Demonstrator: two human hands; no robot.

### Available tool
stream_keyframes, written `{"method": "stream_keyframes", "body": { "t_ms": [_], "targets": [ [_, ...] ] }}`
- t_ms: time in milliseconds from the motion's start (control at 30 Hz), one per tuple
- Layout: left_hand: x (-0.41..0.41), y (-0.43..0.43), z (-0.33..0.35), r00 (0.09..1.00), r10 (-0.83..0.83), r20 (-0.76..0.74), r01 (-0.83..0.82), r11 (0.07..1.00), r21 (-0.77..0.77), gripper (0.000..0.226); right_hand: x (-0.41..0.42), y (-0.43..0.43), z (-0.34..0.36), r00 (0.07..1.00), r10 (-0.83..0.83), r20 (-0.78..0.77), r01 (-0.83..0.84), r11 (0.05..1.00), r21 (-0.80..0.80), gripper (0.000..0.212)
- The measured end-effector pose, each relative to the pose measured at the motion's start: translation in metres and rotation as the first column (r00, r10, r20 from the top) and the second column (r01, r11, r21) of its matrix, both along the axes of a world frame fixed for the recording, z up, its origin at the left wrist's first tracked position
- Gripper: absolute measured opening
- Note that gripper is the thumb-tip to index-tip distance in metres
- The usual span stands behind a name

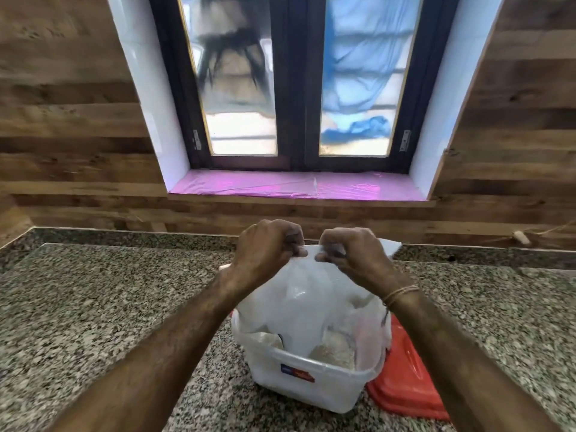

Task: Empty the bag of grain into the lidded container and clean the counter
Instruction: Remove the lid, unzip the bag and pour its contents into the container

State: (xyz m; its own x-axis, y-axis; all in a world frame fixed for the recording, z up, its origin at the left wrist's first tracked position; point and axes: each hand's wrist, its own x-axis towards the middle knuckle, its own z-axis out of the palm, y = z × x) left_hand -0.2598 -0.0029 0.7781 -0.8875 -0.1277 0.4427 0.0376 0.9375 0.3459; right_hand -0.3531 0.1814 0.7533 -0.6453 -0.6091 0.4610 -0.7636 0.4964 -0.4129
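Spreading across the lower view, the speckled granite table [109, 307] carries everything the task needs. On it stands the white plastic container [311, 391], open, with a small label on its near wall. Rising out of it is the clear plastic bag [311, 294], upended so that its mouth hangs inside the container and its far edge is held up top. The red lid [405, 385] lies flat on the table against the container's right side.

Both grips are clenched on the bag's raised edge. The left grip [265, 251] pinches it between thumb and curled fingers, and the right grip [349, 254] does the same just beside it. Pale grain [335, 349] lies heaped in the container (seen through the film, so what remains in the bag is hard to tell, probably little).

The pouring step looks nearly finished. The next move calls for lifting and shaking the bag while its mouth stays inside the rim. After that come setting the bag aside, fitting the lid and wiping the table.
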Motion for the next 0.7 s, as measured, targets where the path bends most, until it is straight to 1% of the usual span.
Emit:
{"method": "stream_keyframes", "body": {
  "t_ms": [67,133,167,200,233,267,300,333,367,433,500,567,600,633,700],
  "targets": [
    [0.006,-0.006,0.004,1.000,0.017,0.015,-0.017,1.000,0.000,0.023,-0.007,-0.002,-0.002,0.995,-0.009,0.099,0.016,0.997,-0.076,0.023],
    [0.017,-0.022,0.008,0.997,0.065,0.050,-0.066,0.998,0.021,0.030,-0.016,0.001,-0.005,0.983,-0.032,0.182,0.051,0.993,-0.104,0.024],
    [0.023,-0.034,0.007,0.993,0.080,0.081,-0.086,0.994,0.066,0.036,-0.021,0.005,-0.007,0.976,-0.046,0.212,0.069,0.992,-0.104,0.024],
    [0.029,-0.048,0.004,0.991,0.063,0.119,-0.082,0.983,0.163,0.043,-0.026,0.009,-0.008,0.969,-0.053,0.241,0.083,0.990,-0.115,0.024],
    [0.037,-0.059,-0.001,0.989,-0.001,0.151,-0.049,0.943,0.328,0.049,-0.031,0.012,-0.009,0.961,-0.048,0.273,0.090,0.986,-0.142,0.023],
    [0.043,-0.068,-0.008,0.981,-0.100,0.169,-0.002,0.855,0.519,0.051,-0.036,0.016,-0.008,0.949,-0.035,0.313,0.094,0.980,-0.177,0.021],
    [0.048,-0.074,-0.018,0.963,-0.201,0.179,0.032,0.746,0.666,0.052,-0.039,0.018,-0.006,0.934,-0.007,0.357,0.089,0.972,-0.216,0.020],
    [0.052,-0.075,-0.028,0.944,-0.269,0.193,0.037,0.664,0.746,0.053,-0.042,0.020,-0.003,0.920,0.027,0.392,0.077,0.966,-0.247,0.019],
    [0.056,-0.072,-0.038,0.931,-0.299,0.211,0.027,0.633,0.774,0.053,-0.045,0.021,-0.001,0.907,0.061,0.418,0.060,0.961,-0.270,0.019],
    [0.058,-0.065,-0.059,0.933,-0.292,0.208,0.027,0.635,0.772,0.053,-0.050,0.021,-0.002,0.891,0.091,0.444,0.040,0.960,-0.276,0.019],
    [0.058,-0.059,-0.076,0.938,-0.280,0.204,0.037,0.667,0.744,0.058,-0.054,0.020,-0.007,0.889,0.096,0.448,0.026,0.966,-0.258,0.017],
    [0.058,-0.055,-0.088,0.941,-0.230,0.249,0.014,0.760,0.649,0.062,-0.056,0.017,-0.012,0.885,0.104,0.453,0.021,0.965,-0.262,0.017],
    [0.059,-0.054,-0.093,0.946,-0.186,0.266,-0.008,0.807,0.591,0.057,-0.057,0.017,-0.013,0.886,0.106,0.451,0.025,0.961,-0.275,0.017],
    [0.059,-0.052,-0.098,0.954,-0.147,0.260,-0.023,0.832,0.554,0.049,-0.057,0.017,-0.012,0.888,0.102,0.448,0.035,0.957,-0.289,0.018],
    [0.062,-0.048,-0.105,0.973,-0.103,0.207,-0.020,0.852,0.523,0.033,-0.058,0.017,-0.012,0.884,0.105,0.456,0.039,0.955,-0.295,0.019]
  ]
}}
